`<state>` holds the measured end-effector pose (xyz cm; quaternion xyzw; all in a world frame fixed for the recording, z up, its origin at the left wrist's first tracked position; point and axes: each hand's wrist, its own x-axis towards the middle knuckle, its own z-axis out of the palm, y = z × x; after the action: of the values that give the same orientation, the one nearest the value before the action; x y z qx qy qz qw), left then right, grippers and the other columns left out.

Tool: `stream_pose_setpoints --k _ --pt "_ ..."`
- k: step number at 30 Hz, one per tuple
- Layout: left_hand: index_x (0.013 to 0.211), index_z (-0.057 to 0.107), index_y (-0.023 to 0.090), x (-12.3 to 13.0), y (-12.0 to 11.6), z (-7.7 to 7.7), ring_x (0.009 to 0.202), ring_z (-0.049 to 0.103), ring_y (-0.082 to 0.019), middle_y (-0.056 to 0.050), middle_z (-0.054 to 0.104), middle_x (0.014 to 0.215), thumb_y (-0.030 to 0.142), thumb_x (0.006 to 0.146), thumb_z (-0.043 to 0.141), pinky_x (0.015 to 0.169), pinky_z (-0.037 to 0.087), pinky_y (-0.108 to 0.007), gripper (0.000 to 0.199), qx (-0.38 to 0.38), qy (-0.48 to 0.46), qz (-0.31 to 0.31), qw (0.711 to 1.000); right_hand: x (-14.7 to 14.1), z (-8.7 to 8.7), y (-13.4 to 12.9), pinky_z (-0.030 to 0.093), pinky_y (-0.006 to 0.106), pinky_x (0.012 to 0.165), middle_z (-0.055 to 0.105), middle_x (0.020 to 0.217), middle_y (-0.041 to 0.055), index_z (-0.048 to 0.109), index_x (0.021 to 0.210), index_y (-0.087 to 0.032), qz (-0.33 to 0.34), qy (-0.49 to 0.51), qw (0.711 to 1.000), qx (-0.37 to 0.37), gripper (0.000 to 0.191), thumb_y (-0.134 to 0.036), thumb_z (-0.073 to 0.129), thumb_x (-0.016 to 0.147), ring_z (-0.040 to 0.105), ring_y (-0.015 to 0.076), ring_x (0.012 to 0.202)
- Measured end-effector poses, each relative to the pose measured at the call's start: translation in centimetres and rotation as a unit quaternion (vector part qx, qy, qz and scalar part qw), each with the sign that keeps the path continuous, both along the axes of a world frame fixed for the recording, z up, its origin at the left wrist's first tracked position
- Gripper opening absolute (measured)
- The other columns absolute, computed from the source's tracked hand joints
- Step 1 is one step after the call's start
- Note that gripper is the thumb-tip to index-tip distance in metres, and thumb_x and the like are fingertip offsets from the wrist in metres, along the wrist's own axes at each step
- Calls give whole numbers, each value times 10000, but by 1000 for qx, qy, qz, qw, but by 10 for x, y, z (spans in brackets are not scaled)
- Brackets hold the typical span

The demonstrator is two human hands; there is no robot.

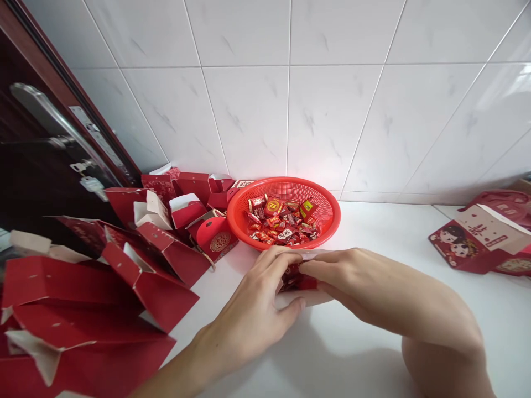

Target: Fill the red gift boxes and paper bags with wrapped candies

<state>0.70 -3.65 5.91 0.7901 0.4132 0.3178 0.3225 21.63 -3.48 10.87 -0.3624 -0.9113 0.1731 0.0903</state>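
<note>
In front of the basket, a small open box point(309, 300) with pale walls sits between my hands, mostly hidden by them. Dark red wrapped candies point(292, 278) show inside it. My left hand point(265, 296) grips the box's left end, fingers over the far side and thumb along the near side. At the other end, my right hand point(344, 273) holds the box, its fingertips reaching over the opening and the thumb mostly hidden beneath. Just beyond my hands stands a red plastic basket point(327, 229) containing many wrapped candies point(282, 218).
Red paper gift boxes point(161, 293), several with open tops, crowd the left side. At the right, a decorated gift box point(477, 237) lies near other red packages point(504, 205). White tiles point(244, 110) back the white tabletop point(365, 221). A dark door with a metal handle point(62, 132) stands far left.
</note>
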Motion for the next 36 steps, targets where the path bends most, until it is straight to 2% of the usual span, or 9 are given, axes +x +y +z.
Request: stream_pose_setpoints --k 4,7,12,18,22,26,30,33,36 --pt "1245 648 275 -4 4 2 1233 620 -248 -50 642 1324 128 824 712 1066 532 -406 451 -1 -14 11 1000 11 11 -1 524 281 726 753 1004 67 723 1127 -243 -8 43 998 45 259 -185 503 1001 693 182 819" --pt "1245 660 277 -12 11 5 1278 599 -262 -49 647 1350 232 844 733 1107 499 -423 411 -24 -34 30 999 19 15 0 545 297 757 761 991 51 719 1195 -286 -26 49 998 40 258 -307 560 993 704 197 847" --pt "1190 710 246 -18 24 5 1188 654 -306 -78 717 1255 418 846 743 1020 547 -459 386 -76 -40 80 993 26 13 8 542 317 738 762 967 69 729 1151 -242 -49 21 998 20 276 -399 584 977 707 206 813" --pt "1158 716 240 -16 26 0 1170 666 -273 -69 725 1246 351 864 718 1034 537 -419 314 -44 -8 20 999 28 10 18 527 350 738 751 1003 87 711 1083 -204 -83 -28 996 -10 355 -500 556 963 697 229 862" --pt "1220 690 222 -17 32 -1 1276 616 -302 -91 680 1348 412 824 769 1073 519 -443 446 -38 18 -22 999 32 8 23 522 350 711 724 1025 87 640 1092 -219 -137 -48 988 -42 451 -625 590 901 685 250 914" --pt "1354 623 247 -18 36 1 1383 539 -294 -77 618 1453 303 888 685 1147 459 -469 473 -23 31 -59 997 36 0 29 545 368 735 702 1057 85 539 1154 -236 -166 -38 982 -79 456 -595 625 886 681 258 967" --pt "1528 444 288 -17 36 -1 1418 506 -258 -57 549 1528 197 920 585 1164 442 -442 630 -14 -6 -56 998 44 -16 33 583 393 784 685 1151 102 489 1154 -233 -145 42 981 -118 497 -603 658 867 688 234 972" --pt "1576 357 277 -15 39 -8 1265 634 -232 -70 677 1362 160 902 568 1096 505 -405 716 -28 -36 -40 998 51 -29 36 607 409 785 695 1139 113 493 1177 -225 -152 121 973 -122 527 -606 673 861 700 228 943" --pt "1544 407 237 -12 44 -16 1075 713 -208 -65 745 1173 180 883 587 998 563 -373 688 -55 -73 -25 996 54 -39 41 617 422 810 702 1154 121 527 1222 -212 -162 180 963 -114 547 -583 692 856 711 220 922"
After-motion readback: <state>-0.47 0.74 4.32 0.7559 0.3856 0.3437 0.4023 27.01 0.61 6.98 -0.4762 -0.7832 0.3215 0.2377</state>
